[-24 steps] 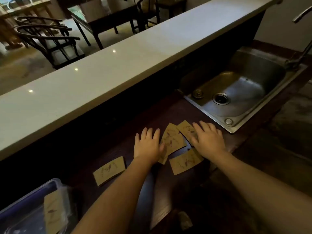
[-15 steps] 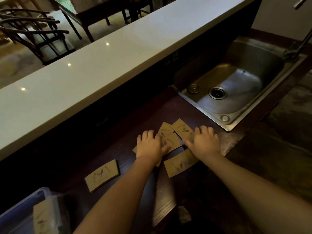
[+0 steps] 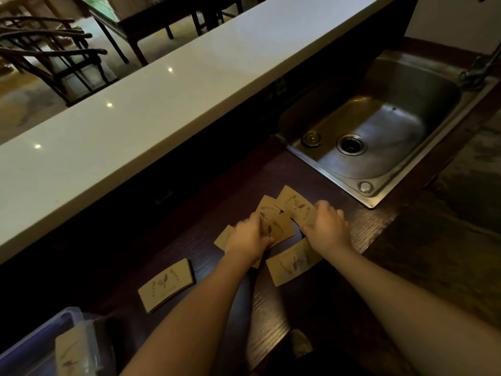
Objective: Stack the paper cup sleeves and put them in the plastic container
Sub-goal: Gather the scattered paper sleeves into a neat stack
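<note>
Several flat brown paper cup sleeves with a purple bird print lie on the dark wooden counter. My left hand [image 3: 249, 237] pinches one sleeve [image 3: 279, 229] in the middle cluster, its edge lifted. My right hand [image 3: 326, 226] rests curled on another sleeve [image 3: 294, 206] nearer the sink. One more sleeve [image 3: 294, 263] lies under my right wrist, and a single sleeve [image 3: 166, 284] lies apart to the left. The clear plastic container [image 3: 40, 340] sits at the bottom left corner with a sleeve [image 3: 71, 354] inside it.
A steel sink [image 3: 379, 137] is set into the counter at the right, with a tap [image 3: 479, 69] at its far corner. A raised white bar top [image 3: 162, 99] runs along the far side. Chairs and a table stand beyond it.
Both hands went from lying flat on the sleeves to curling their fingers around them. My left hand has lifted the edge of a middle sleeve. The view has tilted closer.
</note>
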A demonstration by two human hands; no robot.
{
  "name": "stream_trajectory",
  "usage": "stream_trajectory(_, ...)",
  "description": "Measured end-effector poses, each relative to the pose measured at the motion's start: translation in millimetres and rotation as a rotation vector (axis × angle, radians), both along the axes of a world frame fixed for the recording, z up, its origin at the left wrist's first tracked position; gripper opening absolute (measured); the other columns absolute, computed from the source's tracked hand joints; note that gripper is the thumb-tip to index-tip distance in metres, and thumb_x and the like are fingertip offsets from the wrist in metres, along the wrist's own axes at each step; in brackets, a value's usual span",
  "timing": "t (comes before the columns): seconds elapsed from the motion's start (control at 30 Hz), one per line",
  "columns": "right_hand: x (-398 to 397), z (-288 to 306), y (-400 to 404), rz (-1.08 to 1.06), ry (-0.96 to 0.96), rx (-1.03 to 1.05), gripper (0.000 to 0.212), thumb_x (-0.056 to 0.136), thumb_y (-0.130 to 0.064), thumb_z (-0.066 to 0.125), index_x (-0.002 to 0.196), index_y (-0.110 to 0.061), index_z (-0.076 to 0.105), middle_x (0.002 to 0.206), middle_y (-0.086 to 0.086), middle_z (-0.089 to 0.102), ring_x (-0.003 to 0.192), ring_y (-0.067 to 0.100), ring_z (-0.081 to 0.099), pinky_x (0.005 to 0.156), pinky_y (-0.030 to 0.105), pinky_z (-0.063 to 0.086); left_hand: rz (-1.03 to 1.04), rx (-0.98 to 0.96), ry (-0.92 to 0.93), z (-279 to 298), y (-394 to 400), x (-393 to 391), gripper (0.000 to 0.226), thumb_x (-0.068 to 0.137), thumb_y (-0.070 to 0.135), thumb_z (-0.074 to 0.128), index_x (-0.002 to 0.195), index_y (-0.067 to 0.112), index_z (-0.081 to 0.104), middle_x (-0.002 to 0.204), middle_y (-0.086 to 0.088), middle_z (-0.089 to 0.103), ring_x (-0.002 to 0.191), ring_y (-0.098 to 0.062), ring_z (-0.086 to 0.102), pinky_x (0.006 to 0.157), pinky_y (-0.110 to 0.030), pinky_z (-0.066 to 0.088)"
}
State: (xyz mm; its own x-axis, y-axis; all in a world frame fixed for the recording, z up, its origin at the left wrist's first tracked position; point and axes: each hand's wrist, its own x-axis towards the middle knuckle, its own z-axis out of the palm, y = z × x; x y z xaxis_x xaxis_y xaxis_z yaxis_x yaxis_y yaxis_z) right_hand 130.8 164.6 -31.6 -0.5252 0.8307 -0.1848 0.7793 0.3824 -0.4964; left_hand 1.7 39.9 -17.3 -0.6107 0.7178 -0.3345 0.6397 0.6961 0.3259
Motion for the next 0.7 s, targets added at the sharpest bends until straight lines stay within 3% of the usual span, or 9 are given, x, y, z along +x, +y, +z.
stream_trajectory(0.1, -4.1, -0.3, 6.0, -0.039, 0.246, -0.2, 0.028, 0.085, -0.013, 0.063, 0.112, -0.011, 0.055, 0.105, 0.01, 0.065, 0.099, 0.031, 0.058, 0.073, 0.033, 0.043, 0.036, 0.112, -0.184, 2.9, -5.7, -0.8, 0.034, 0.085, 0.027, 0.065, 0.112, 0.015, 0.049, 0.105, -0.01, 0.066, 0.092, -0.027, 0.062, 0.077, -0.043, 0.053)
stream_trajectory(0.17, -6.6, 6.0, 11.5, -0.098, 0.45, -0.41, 0.019, 0.086, -0.008, 0.06, 0.103, -0.013, 0.062, 0.09, 0.005, 0.066, 0.081, 0.025, 0.061, 0.062, 0.029, 0.042, 0.158, 0.249, -0.34, 5.6, -12.8, -2.4, 0.025, 0.087, 0.021, 0.063, 0.108, 0.015, 0.051, 0.106, -0.01, 0.065, 0.093, -0.024, 0.062, 0.084, -0.046, 0.053)
stream_trajectory(0.23, -9.6, 15.8, 18.8, -0.189, 0.585, -0.533, 0.023, 0.084, -0.005, 0.057, 0.101, -0.019, 0.064, 0.084, 0.002, 0.065, 0.07, 0.02, 0.06, 0.055, 0.031, 0.045, 0.347, 0.374, -0.61, 11.8, -21.7, -5.1, 0.017, 0.091, 0.016, 0.058, 0.106, 0.018, 0.052, 0.109, -0.01, 0.065, 0.094, -0.025, 0.065, 0.089, -0.049, 0.053)
stream_trajectory(0.33, -18.0, 35.1, 28.8, -0.261, 0.724, -0.643, 0.032, 0.082, -0.001, 0.056, 0.108, -0.02, 0.061, 0.09, 0.0, 0.064, 0.074, 0.017, 0.061, 0.054, 0.03, 0.047, 0.562, 0.496, -1.046, 21.8, -39.9, -9.0, 0.018, 0.096, 0.011, 0.045, 0.112, 0.018, 0.05, 0.111, -0.022, 0.067, 0.092, -0.034, 0.07, 0.085, -0.05, 0.057)
stream_trajectory(0.4, -25.3, 48.7, 31.8, -0.245, 0.788, -0.739, 0.031, 0.081, 0.002, 0.056, 0.106, -0.016, 0.059, 0.084, -0.002, 0.062, 0.074, 0.013, 0.059, 0.054, 0.026, 0.043, 0.636, 0.564, -1.215, 27.4, -52.6, -12.3, 0.026, 0.096, 0.008, 0.041, 0.119, 0.017, 0.05, 0.111, -0.023, 0.068, 0.093, -0.037, 0.07, 0.082, -0.051, 0.058)
stream_trajectory(0.53, -40.7, 68.3, 20.9, -0.002, 0.797, -0.955, 0.023, 0.084, 0.003, 0.051, 0.09, -0.013, 0.066, 0.069, -0.002, 0.066, 0.065, 0.009, 0.059, 0.054, 0.024, 0.039, 0.71, 0.668, -1.443, 34.2, -73.4, -13.6, 0.035, 0.094, 0.009, 0.037, 0.122, 0.022, 0.053, 0.109, -0.019, 0.071, 0.091, -0.037, 0.069, 0.079, -0.053, 0.057)
stream_trajectory(0.63, -53.4, 75.8, 0.7, 0.208, 0.642, -0.98, 0.027, 0.086, 0.002, 0.051, 0.103, -0.009, 0.07, 0.077, 0.004, 0.068, 0.068, 0.012, 0.059, 0.055, 0.024, 0.04, 0.767, 0.687, -1.533, 35.4, -84.4, -9.0, 0.032, 0.096, 0.022, 0.036, 0.118, 0.017, 0.058, 0.096, -0.018, 0.074, 0.084, -0.033, 0.068, 0.076, -0.048, 0.058)
stream_trajectory(0.7, -60.9, 77.9, -14.2, 0.403, 0.471, -0.884, 0.028, 0.086, -0.003, 0.057, 0.105, -0.018, 0.071, 0.086, 0.004, 0.072, 0.073, 0.011, 0.062, 0.059, 0.024, 0.044, 0.804, 0.676, -1.509, 34.9, -92.7, -6.3, 0.037, 0.097, 0.037, 0.037, 0.113, 0.017, 0.064, 0.097, -0.014, 0.075, 0.091, -0.03, 0.068, 0.079, -0.046, 0.057)
